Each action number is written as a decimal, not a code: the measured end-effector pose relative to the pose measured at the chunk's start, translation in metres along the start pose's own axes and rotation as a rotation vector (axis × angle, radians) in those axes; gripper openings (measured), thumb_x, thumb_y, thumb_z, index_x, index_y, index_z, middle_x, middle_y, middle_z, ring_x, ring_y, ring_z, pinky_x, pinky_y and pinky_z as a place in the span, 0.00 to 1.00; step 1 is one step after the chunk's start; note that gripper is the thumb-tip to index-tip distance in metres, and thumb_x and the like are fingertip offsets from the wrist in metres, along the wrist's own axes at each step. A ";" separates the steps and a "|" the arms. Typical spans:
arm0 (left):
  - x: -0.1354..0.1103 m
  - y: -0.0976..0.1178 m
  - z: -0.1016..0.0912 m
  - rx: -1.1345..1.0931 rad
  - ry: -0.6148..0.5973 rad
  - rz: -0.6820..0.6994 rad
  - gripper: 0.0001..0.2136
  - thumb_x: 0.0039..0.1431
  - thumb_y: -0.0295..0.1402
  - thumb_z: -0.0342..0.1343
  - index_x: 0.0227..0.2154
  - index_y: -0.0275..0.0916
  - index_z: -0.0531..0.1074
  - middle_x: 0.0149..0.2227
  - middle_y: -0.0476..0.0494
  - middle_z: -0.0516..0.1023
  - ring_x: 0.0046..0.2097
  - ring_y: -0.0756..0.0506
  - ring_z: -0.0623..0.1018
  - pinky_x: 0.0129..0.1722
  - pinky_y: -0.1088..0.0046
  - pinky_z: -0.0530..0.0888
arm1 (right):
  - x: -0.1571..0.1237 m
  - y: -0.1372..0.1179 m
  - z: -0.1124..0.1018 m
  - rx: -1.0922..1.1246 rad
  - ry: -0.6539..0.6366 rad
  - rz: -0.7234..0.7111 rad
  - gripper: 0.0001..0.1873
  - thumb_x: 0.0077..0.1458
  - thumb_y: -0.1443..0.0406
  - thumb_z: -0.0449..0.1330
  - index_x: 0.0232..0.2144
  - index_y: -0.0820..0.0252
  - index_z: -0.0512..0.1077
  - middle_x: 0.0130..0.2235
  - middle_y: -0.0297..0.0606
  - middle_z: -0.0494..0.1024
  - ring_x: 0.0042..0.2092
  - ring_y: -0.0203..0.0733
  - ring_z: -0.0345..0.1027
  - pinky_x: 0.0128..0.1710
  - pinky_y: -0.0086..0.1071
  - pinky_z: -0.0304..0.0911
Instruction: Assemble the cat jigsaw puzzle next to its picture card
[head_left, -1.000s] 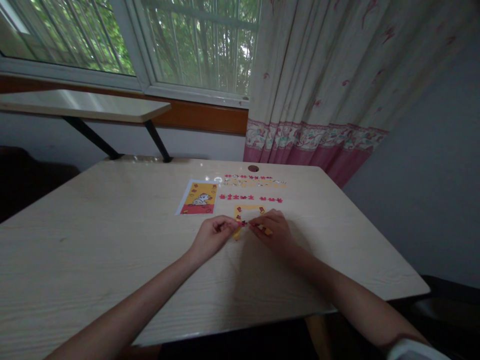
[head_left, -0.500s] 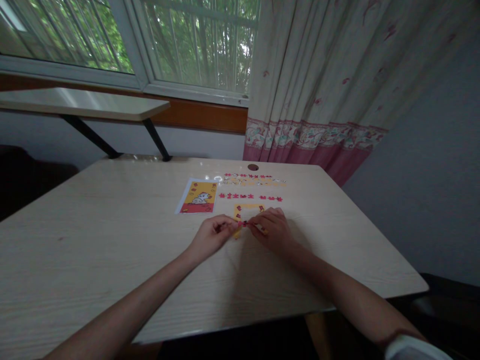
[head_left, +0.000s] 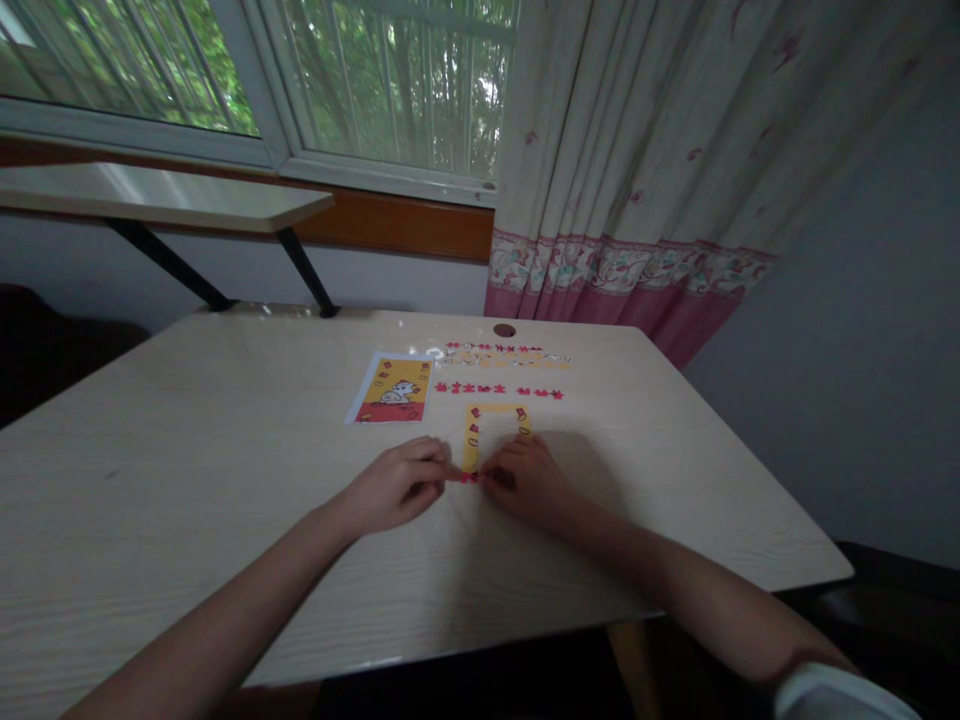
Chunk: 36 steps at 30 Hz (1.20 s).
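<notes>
A small red jigsaw puzzle piece [head_left: 470,478] lies at the lower left end of a partly joined yellow puzzle frame [head_left: 472,440]. My left hand [head_left: 401,485] comes from the left, its index fingertip touching the piece and its other fingers curled. From the other side, my right hand [head_left: 529,478] has thumb and fingers closed at the piece's right edge. That hand partly covers the right column of the yellow frame. A printed picture [head_left: 395,390] of a white cartoon animal on yellow and red lies to the left.
Beyond the frame runs a row of red puzzle pieces [head_left: 480,388]. Farther back are more rows of yellow, white and red pieces [head_left: 502,360]. A round hole [head_left: 505,331] pierces the wooden table [head_left: 225,480] near the far edge. A raised shelf [head_left: 172,195] stands at the back left.
Both hands have moved toward me and slightly left with the red piece, from inside the frame down to the end of its left column. The left column now shows more.
</notes>
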<state>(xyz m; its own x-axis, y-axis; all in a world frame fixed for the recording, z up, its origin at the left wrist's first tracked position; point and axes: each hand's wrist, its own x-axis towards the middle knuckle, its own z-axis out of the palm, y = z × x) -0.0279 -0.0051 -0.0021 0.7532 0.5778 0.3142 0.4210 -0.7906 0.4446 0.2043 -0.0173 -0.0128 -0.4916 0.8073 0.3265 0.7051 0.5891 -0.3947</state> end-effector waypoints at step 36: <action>0.002 0.005 0.005 0.124 -0.038 -0.008 0.16 0.54 0.23 0.46 0.40 0.40 0.74 0.34 0.44 0.70 0.37 0.47 0.71 0.36 0.73 0.70 | -0.006 0.001 0.000 -0.085 -0.001 -0.102 0.05 0.54 0.66 0.60 0.33 0.54 0.76 0.34 0.35 0.78 0.40 0.41 0.65 0.44 0.37 0.54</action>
<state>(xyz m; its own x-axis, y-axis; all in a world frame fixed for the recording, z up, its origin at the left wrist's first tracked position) -0.0212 -0.0091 -0.0034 0.7672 0.5779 0.2783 0.4845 -0.8064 0.3390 0.2076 -0.0213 -0.0153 -0.5635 0.7433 0.3605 0.6920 0.6630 -0.2854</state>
